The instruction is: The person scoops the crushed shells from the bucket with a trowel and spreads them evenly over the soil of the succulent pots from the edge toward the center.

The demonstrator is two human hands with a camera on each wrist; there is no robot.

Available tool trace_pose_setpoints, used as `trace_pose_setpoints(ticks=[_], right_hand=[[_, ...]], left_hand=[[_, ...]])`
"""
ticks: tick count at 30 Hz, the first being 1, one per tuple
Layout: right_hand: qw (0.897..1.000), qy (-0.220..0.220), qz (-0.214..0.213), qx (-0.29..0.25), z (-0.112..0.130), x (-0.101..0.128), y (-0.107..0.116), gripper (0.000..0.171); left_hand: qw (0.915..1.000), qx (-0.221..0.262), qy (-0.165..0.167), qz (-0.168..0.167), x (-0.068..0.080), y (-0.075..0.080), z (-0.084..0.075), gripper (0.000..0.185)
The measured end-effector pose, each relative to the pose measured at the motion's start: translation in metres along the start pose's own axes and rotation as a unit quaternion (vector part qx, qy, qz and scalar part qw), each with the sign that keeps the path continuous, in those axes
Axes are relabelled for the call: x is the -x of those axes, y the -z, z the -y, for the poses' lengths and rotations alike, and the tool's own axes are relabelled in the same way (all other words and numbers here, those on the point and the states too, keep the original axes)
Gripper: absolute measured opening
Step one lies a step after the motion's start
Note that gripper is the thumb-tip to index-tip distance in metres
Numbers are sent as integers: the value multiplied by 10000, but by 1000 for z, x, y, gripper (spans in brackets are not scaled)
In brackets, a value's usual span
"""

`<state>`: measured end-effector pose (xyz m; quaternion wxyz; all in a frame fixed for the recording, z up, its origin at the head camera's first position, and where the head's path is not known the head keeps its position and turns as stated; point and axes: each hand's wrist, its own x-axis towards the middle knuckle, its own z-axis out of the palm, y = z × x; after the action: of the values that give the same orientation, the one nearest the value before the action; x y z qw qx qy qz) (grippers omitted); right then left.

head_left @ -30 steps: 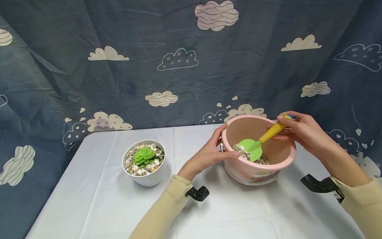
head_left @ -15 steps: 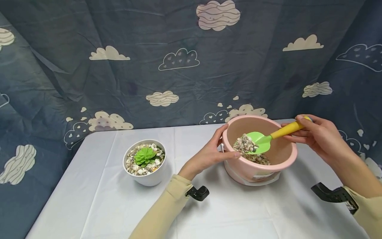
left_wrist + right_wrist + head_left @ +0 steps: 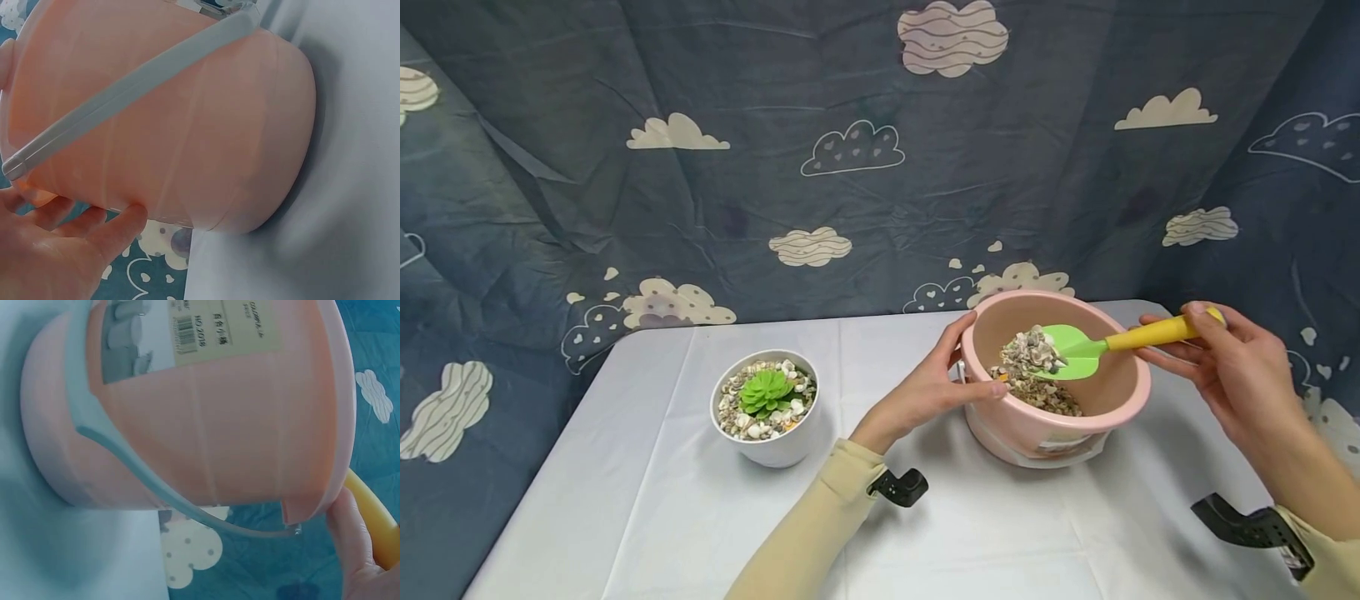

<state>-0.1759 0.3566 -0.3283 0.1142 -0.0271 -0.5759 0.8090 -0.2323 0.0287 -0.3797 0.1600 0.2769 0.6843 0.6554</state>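
Observation:
A pink bucket (image 3: pixel 1060 429) stands at the right of the white table. My left hand (image 3: pixel 928 385) grips its left side, the thumb over the near rim; in the left wrist view the fingers (image 3: pixel 119 231) touch the outer wall. My right hand (image 3: pixel 1243 375) holds a toy shovel (image 3: pixel 1082 350) by its yellow handle (image 3: pixel 375 519). The shovel's green blade is over the bucket's opening, heaped with small shells or pebbles (image 3: pixel 1032 350). More of this gravel (image 3: pixel 1052 398) lies on the bucket's bottom.
A white pot (image 3: pixel 775 452) with a green succulent (image 3: pixel 765 392) among gravel and white stones stands left of the bucket. The bucket's pale handle (image 3: pixel 131 87) hangs down against its wall. A dark cloud-patterned cloth (image 3: pixel 737 192) closes off the table's back.
My right hand has drawn back to the right and lowered, and the shovel has come up out of the gravel, tilting flatter with a heap on it. The left hand stays on the bucket.

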Motion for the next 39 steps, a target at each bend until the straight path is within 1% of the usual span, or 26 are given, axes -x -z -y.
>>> trace_pose_setpoints(ticks=[4, 7, 10, 18, 22, 25, 29, 35, 39], right_hand=[[9994, 155, 31, -318, -3, 4, 0, 35], [9981, 190, 67, -583, -4, 6, -1, 33], [9972, 203, 33, -714, -4, 7, -4, 31], [9966, 494, -96, -658, -1, 12, -18, 31], [9957, 590, -136, -708, 0, 13, -24, 31], [9948, 649, -130, -773, -1, 13, -28, 31], [9940, 682, -75, -856, -1, 12, -34, 29], [9916, 669, 50, -1102, 0, 13, -42, 26], [9913, 629, 81, -1151, -1, 15, -47, 27]], left_hand=[[10000, 20, -15, -41, 1, 0, 0, 97], [10000, 28, -33, -83, 2, 0, 0, 96], [9999, 46, -35, -114, 3, 1, 0, 96], [9998, -1, -10, -187, 4, 2, -2, 97], [9999, -15, -26, -167, 5, 3, -4, 96], [9998, -116, -38, -150, 6, 4, -6, 93], [9994, -285, -103, -153, 9, 8, -9, 90], [9986, -455, -103, -249, 15, 16, -13, 93], [9975, -621, -108, -322, 20, 22, -15, 94]])
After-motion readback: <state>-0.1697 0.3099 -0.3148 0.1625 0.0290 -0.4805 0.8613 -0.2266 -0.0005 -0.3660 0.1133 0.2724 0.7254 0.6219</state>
